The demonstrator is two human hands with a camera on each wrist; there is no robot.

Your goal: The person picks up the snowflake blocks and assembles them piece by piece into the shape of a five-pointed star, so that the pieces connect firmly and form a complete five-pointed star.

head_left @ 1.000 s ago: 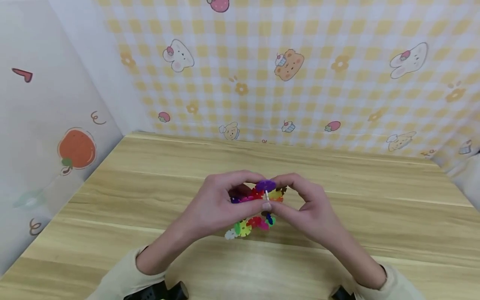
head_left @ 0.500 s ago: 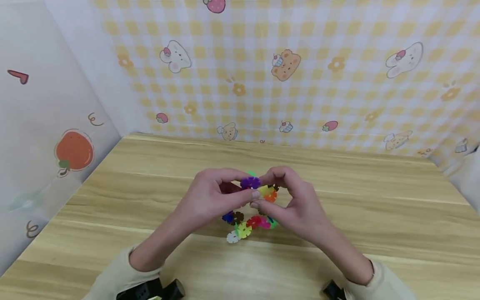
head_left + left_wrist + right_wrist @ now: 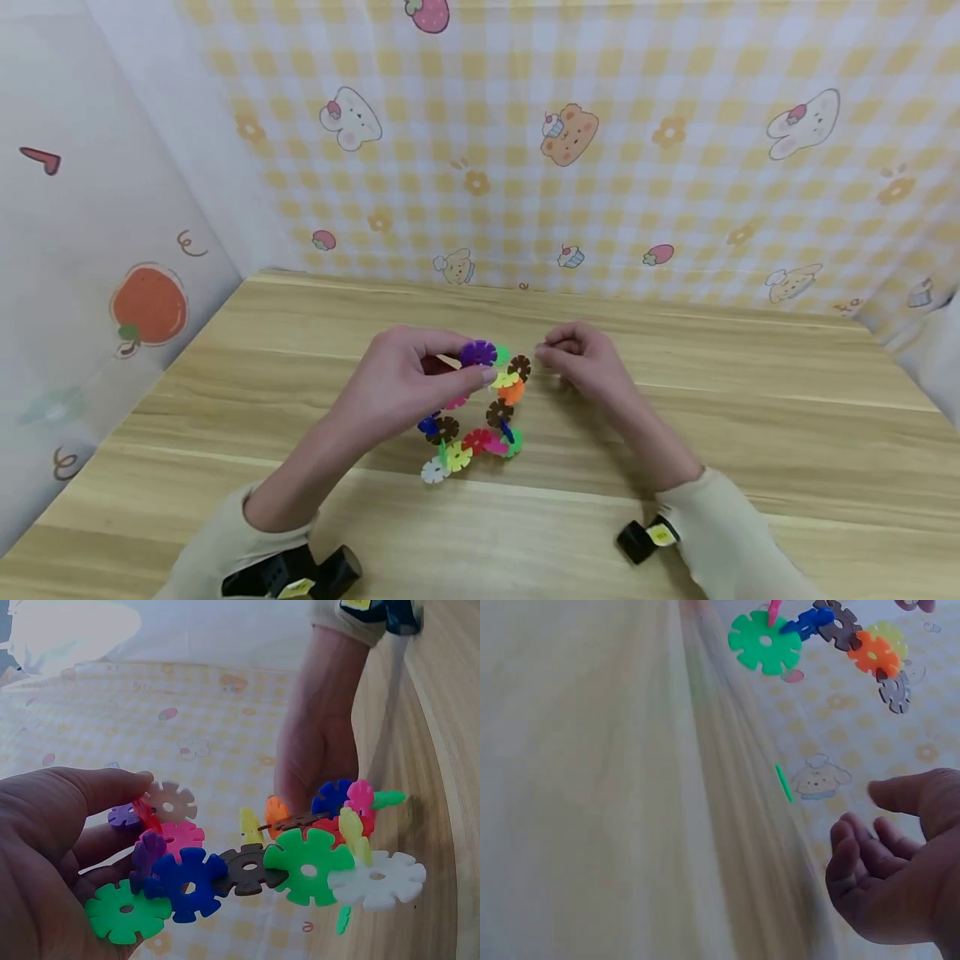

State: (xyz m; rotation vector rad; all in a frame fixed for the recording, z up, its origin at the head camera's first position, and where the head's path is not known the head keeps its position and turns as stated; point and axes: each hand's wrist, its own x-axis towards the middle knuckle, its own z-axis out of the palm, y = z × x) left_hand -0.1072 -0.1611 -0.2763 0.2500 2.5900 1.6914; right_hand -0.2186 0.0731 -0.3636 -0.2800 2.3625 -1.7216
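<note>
A chain of flower-shaped interlocking plastic discs (image 3: pixel 476 442) in many colours hangs from my left hand (image 3: pixel 401 379), its links bent into a rough loop. At its top, the left thumb and fingers pinch it around a purple disc (image 3: pixel 478 353). A brown disc (image 3: pixel 521 367) sticks out on the right side, while a white disc (image 3: pixel 433 470) is lowest, towards me. Green, blue and white discs (image 3: pixel 376 890) face the left wrist camera. Apart from the chain, to its right, my right hand (image 3: pixel 588 362) has loosely curled fingers with nothing between thumb and fingers (image 3: pixel 900 862).
The wooden table (image 3: pixel 750 400) spreads beneath both hands. Behind it rises a yellow checked wall cover (image 3: pixel 622 192), with a white printed panel (image 3: pixel 67 275) on the left. Black wrist cameras (image 3: pixel 637 542) sit by the sleeves. A thin green strip (image 3: pixel 784 784) shows near the right hand.
Both hands were together on the chain; my right hand has let go and moved right. My left hand has shifted slightly left with the chain, which now shows more fully.
</note>
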